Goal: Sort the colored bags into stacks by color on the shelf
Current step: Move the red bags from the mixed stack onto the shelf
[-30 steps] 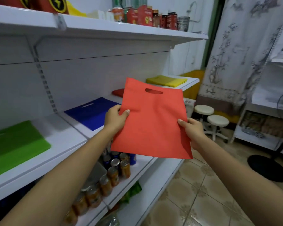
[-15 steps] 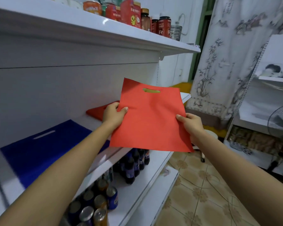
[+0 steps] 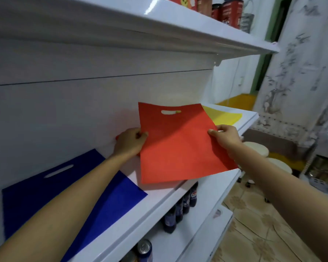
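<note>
Red bag [image 3: 178, 148] held over the shelf [image 3: 157, 200], fingers [image 3: 142, 134] of left hand [image 3: 130, 143] and right hand [image 3: 226, 138] pinching its edges.

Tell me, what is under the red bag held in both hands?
Under the red bag only bare white shelf shows, plus a small red sliver beside the left hand. Whether a red stack lies beneath is hidden by the bag.
</note>
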A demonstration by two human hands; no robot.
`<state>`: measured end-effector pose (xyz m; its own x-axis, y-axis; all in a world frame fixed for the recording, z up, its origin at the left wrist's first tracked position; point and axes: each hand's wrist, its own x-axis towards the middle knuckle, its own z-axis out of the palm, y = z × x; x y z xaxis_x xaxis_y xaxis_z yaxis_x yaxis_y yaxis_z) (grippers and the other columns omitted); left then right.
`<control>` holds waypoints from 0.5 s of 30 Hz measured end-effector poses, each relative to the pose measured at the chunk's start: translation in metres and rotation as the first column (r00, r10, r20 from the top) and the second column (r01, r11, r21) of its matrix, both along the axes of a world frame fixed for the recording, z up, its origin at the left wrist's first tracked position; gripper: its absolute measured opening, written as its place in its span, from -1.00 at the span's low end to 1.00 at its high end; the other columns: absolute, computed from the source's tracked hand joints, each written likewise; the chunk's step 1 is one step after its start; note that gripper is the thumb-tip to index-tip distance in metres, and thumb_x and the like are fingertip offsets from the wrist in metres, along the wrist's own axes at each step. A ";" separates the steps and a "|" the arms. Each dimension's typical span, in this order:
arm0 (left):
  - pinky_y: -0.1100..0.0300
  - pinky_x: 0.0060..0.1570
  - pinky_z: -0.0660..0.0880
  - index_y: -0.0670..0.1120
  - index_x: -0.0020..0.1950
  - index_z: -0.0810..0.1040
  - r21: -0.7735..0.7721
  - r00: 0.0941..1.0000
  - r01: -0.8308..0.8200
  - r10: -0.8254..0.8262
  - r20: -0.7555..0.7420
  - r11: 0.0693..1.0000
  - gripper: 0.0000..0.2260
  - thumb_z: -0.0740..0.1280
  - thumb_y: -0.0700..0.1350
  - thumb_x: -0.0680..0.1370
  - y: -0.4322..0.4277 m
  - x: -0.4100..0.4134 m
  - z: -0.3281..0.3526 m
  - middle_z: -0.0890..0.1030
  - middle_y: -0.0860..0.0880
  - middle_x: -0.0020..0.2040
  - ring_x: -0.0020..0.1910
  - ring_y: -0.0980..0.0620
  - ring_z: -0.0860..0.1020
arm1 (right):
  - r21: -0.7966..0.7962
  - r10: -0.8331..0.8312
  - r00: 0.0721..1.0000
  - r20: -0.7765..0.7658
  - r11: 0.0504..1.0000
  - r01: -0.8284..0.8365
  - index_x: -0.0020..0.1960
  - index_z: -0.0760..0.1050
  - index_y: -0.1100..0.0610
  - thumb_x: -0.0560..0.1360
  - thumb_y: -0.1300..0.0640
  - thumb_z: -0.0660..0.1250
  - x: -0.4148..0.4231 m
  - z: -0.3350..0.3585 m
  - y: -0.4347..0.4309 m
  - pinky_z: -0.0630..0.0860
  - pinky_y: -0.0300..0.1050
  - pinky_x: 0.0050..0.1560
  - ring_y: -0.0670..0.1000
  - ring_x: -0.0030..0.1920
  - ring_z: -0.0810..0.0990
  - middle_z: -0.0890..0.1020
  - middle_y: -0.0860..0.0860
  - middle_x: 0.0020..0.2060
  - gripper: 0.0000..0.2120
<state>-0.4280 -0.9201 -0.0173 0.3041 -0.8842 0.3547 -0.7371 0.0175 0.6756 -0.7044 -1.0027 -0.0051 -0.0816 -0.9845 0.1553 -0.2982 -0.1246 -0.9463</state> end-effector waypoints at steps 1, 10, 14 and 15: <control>0.18 -0.36 0.24 -0.08 -0.35 0.34 0.019 1.000 -0.009 0.009 0.016 1.000 -0.64 0.23 0.01 0.61 -0.001 0.003 -0.004 0.42 0.00 -0.40 -0.40 0.04 0.40 | -0.014 0.029 0.999 -0.046 0.999 -0.030 -0.13 0.55 0.08 0.49 0.14 0.40 0.003 0.000 -0.010 0.42 -0.20 -0.33 -0.04 -0.38 0.51 0.60 0.05 -0.28 -0.96; -0.06 -0.14 0.55 -0.15 -0.28 0.45 0.122 0.989 -0.149 0.145 0.042 0.981 -0.60 0.21 0.12 0.60 -0.015 0.020 -0.017 0.61 -0.16 -0.25 -0.26 -0.12 0.61 | -0.011 0.257 0.904 -0.341 0.961 -0.277 -0.35 0.44 0.10 0.47 0.11 0.43 0.042 0.004 -0.106 0.37 -0.15 -0.32 0.03 -0.40 0.46 0.50 0.04 -0.44 -0.73; -0.08 -0.11 0.56 -0.22 -0.20 0.49 0.174 0.970 -0.240 0.243 0.005 0.955 -0.58 0.20 0.11 0.61 -0.027 0.013 -0.022 0.62 -0.18 -0.21 -0.22 -0.14 0.62 | 0.068 0.394 0.797 -0.458 0.909 -0.411 -0.19 0.56 0.23 0.50 0.16 0.40 0.052 0.004 -0.140 0.31 -0.27 -0.47 0.00 -0.40 0.43 0.51 0.08 -0.38 -0.85; -0.04 -0.13 0.54 -0.17 -0.24 0.46 0.193 0.961 -0.274 0.277 0.012 0.942 -0.61 0.20 0.11 0.61 -0.030 0.010 -0.025 0.62 -0.18 -0.21 -0.22 -0.14 0.61 | 0.072 0.422 0.772 -0.476 0.893 -0.444 -0.09 0.59 0.30 0.50 0.16 0.40 0.054 0.003 -0.149 0.32 -0.27 -0.45 0.03 -0.36 0.45 0.55 0.13 -0.31 -0.83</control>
